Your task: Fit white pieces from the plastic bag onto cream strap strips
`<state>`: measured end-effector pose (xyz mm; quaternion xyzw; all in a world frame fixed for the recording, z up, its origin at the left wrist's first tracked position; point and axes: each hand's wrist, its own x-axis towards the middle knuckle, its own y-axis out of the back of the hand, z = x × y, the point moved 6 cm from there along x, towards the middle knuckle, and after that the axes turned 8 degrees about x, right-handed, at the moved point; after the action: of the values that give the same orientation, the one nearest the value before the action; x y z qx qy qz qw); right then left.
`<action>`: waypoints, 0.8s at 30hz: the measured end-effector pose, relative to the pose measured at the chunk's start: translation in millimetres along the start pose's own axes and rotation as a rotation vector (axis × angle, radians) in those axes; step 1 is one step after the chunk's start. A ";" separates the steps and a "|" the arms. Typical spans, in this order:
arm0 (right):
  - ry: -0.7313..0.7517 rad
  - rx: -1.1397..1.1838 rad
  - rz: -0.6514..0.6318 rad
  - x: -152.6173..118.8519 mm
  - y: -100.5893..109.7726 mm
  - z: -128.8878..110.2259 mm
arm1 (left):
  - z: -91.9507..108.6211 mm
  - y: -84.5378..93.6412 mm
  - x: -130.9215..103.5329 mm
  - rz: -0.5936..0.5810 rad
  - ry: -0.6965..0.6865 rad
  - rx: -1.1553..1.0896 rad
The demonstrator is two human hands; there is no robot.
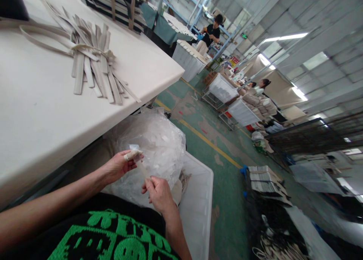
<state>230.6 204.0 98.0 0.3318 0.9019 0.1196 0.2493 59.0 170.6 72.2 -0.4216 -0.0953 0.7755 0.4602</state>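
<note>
My left hand (121, 165) is closed on one end of a beige strip (143, 170), its thumb wrapped in a light covering. My right hand (159, 192) pinches the strip's other end, lower and to the right. Both hands are above a heap of clear plastic film (155, 135) in a white bin (198, 199). A bundle of beige strips (98, 65), tied round its middle, lies on the pale table (42, 120) at the upper left.
Dark stacked pieces (113, 6) stand at the table's back edge. Beyond the green floor (198, 139) are white bins (244, 110) and a person (214, 31) at work. Bundled material (266, 180) lies at the right.
</note>
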 end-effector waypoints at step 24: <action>0.019 0.036 -0.026 0.0 -3.5 0.9 | -8.5 -0.7 1.2 -0.014 0.038 -0.048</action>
<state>229.2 201.5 95.9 0.3234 0.9104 0.1036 0.2361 65.4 170.0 66.5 -0.4467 -0.1081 0.7614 0.4572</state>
